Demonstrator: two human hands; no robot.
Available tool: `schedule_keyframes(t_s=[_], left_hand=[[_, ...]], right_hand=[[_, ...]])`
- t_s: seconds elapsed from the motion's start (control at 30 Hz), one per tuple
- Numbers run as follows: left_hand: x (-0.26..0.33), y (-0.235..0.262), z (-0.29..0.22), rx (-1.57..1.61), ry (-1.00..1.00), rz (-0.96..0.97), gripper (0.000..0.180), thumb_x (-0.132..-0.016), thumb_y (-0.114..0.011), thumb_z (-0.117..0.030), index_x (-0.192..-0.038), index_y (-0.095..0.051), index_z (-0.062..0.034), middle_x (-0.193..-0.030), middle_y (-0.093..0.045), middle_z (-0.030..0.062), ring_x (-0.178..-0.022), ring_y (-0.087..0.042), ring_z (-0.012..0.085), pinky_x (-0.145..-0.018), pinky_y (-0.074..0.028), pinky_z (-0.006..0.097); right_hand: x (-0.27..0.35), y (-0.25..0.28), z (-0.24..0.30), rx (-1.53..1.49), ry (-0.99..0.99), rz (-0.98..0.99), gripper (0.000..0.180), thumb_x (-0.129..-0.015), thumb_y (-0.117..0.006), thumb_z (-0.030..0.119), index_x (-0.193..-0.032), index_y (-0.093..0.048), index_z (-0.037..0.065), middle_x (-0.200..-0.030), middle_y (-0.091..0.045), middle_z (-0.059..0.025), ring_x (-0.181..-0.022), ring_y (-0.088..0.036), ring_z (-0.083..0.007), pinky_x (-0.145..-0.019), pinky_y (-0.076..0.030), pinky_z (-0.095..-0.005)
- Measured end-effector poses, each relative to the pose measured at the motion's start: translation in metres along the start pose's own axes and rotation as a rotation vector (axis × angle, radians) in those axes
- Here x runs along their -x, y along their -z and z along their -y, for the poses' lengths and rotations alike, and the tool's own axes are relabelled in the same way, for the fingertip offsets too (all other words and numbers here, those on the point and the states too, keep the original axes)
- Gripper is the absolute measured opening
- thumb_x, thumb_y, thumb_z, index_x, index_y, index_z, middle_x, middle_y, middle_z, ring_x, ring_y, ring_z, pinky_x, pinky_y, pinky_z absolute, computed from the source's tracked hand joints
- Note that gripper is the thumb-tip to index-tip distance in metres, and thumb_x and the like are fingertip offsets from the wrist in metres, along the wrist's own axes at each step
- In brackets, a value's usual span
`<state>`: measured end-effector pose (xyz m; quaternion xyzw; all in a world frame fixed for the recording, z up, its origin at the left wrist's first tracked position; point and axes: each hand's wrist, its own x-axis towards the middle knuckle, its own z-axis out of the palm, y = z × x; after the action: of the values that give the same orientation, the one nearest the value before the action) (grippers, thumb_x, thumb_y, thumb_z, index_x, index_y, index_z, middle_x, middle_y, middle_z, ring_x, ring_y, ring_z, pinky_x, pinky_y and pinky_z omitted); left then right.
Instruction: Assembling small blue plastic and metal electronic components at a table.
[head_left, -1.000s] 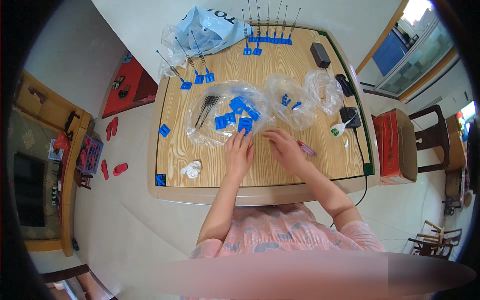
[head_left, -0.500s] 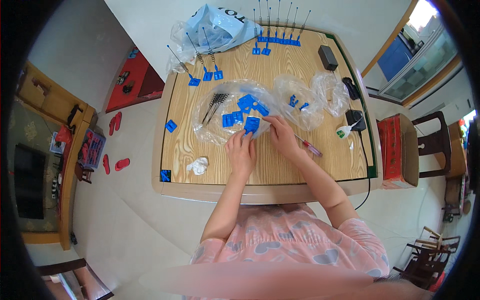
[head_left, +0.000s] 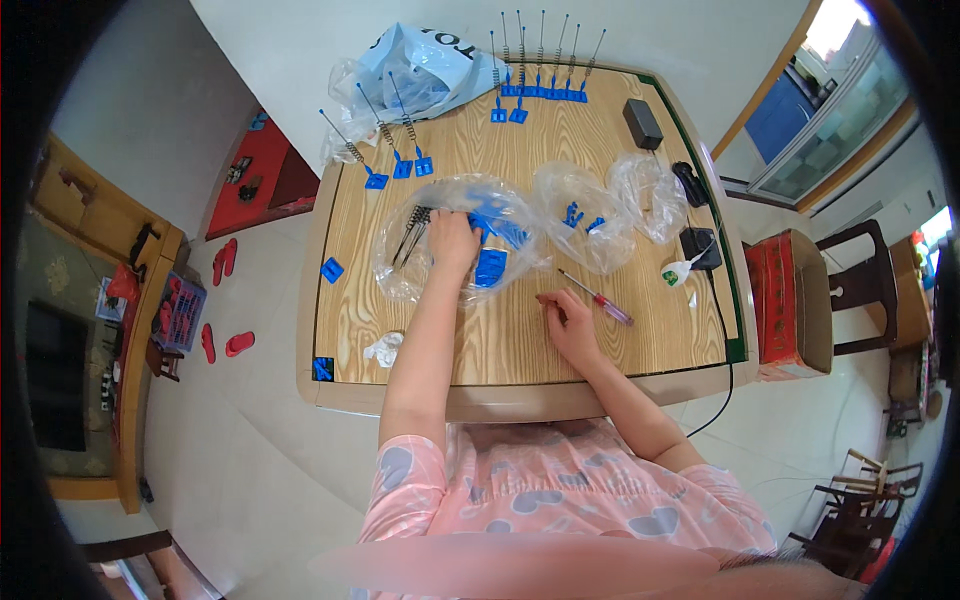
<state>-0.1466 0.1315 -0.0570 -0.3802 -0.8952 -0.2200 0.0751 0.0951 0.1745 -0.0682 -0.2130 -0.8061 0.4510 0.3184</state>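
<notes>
My left hand (head_left: 455,241) reaches into the middle of a clear plastic bag (head_left: 392,284) spread on the table. Its fingertips point down between dark coil springs with rods (head_left: 413,232) and several flat blue plastic plates (head_left: 497,229); what they touch is hidden. Nearer me, another blue plate (head_left: 490,267) lies on the same bag, right of my left wrist. My right hand (head_left: 570,328) rests on the wood right of the bag, fingers loosely bent and apart, with nothing visible in them. Beside it lies a screwdriver (head_left: 611,308) with a red, clear handle.
Finished-looking spring stands (head_left: 540,88) line the far edge; several more (head_left: 402,167) stand at far left beside a light-blue bag (head_left: 440,70). Right are a bag with small blue parts (head_left: 573,214), another clear bag (head_left: 650,195), a black box (head_left: 642,124) and an adapter (head_left: 700,247). Crumpled tissue (head_left: 383,349) lies near left.
My left hand has moved forward and left, off the near blue plate and in among the springs and plates. My right hand has drawn back from the bag toward me, onto the table.
</notes>
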Motion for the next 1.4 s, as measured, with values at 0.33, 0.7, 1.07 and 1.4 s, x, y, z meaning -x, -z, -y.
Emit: schedule_keyframes(t_s=[0.33, 0.7, 1.07, 1.4], left_hand=[[0.131, 0.023, -0.027, 0.608, -0.136, 0.003, 0.038, -0.070, -0.070, -0.007, -0.104, -0.055, -0.0011, -0.100, -0.057, 0.0166, -0.095, -0.055, 0.0337, -0.082, -0.046, 0.039], [0.169, 0.013, -0.030, 0.871, 0.010, 0.086, 0.055, -0.073, -0.067, 0.003, -0.124, -0.047, -0.0054, -0.109, -0.057, 0.0144, -0.093, -0.059, 0.0232, -0.076, -0.048, 0.029], [0.132, 0.036, -0.014, 0.705, 0.010, -0.275, 0.009, -0.076, -0.063, -0.002, -0.085, -0.065, -0.0020, -0.084, -0.058, 0.0126, -0.083, -0.056, 0.0291, -0.074, -0.045, 0.035], [0.063, 0.036, -0.024, 0.093, -0.270, 0.209, 0.023, -0.068, -0.069, -0.012, -0.088, -0.061, -0.0050, -0.095, -0.056, 0.0102, -0.093, -0.051, 0.0300, -0.080, -0.044, 0.040]], right_hand=[[0.000, 0.006, 0.013, -0.085, 0.054, 0.118, 0.037, -0.079, -0.059, 0.003, -0.115, -0.054, 0.005, -0.092, -0.057, -0.0113, -0.082, -0.058, -0.0220, -0.069, -0.047, -0.0290], [0.001, 0.001, -0.003, 0.139, 0.176, 0.286, 0.039, -0.074, -0.068, 0.017, -0.109, -0.056, 0.005, -0.087, -0.056, -0.0102, -0.085, -0.055, -0.0280, -0.074, -0.044, -0.0379], [0.019, 0.026, -0.006, 0.415, 0.160, 0.118, 0.037, -0.070, -0.071, 0.028, -0.099, -0.060, 0.008, -0.084, -0.055, -0.0065, -0.083, -0.053, -0.0261, -0.075, -0.040, -0.0386], [0.019, 0.027, -0.019, 0.060, -0.068, -0.013, 0.025, -0.077, -0.065, 0.011, -0.101, -0.058, 0.004, -0.084, -0.054, -0.0087, -0.076, -0.055, -0.0212, -0.065, -0.045, -0.0306]])
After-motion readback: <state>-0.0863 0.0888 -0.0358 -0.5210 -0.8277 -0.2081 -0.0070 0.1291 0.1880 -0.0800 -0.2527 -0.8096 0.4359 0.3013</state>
